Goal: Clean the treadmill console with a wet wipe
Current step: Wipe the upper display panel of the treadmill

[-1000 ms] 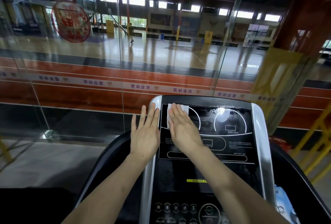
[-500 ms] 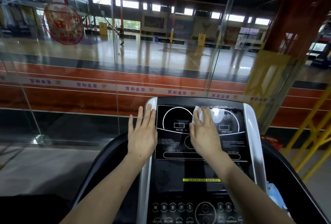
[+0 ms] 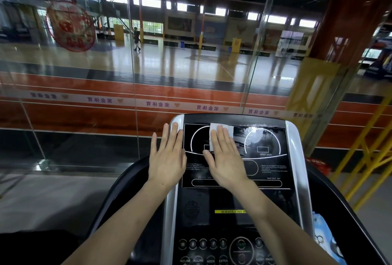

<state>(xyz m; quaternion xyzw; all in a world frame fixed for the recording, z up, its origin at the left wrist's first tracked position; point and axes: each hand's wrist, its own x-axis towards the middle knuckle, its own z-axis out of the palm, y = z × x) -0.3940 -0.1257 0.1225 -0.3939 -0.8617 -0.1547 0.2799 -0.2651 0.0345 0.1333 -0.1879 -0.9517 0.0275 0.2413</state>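
Note:
The treadmill console (image 3: 269, 171) is a black display panel with white dial markings inside a silver frame. My right hand (image 3: 226, 156) lies flat on the upper middle of the display, fingers straight, pressing a white wet wipe (image 3: 220, 130) against the glass. The wipe shows above and left of the fingertips. A damp streaky patch lies just right of the hand. My left hand (image 3: 167, 155) rests flat with straight fingers on the console's silver left edge, its fingertips near the top corner.
A button panel (image 3: 214, 247) sits below the display. A blue and white packet (image 3: 326, 239) lies in the right-hand side tray. A glass wall (image 3: 131, 74) stands right behind the console, with a sports hall beyond. Yellow railings (image 3: 369, 137) are at the right.
My right hand has slid the wipe back to the left from the right dial, after sweeping right from the left dial. A wet streak now shows on the display. My left hand stays put.

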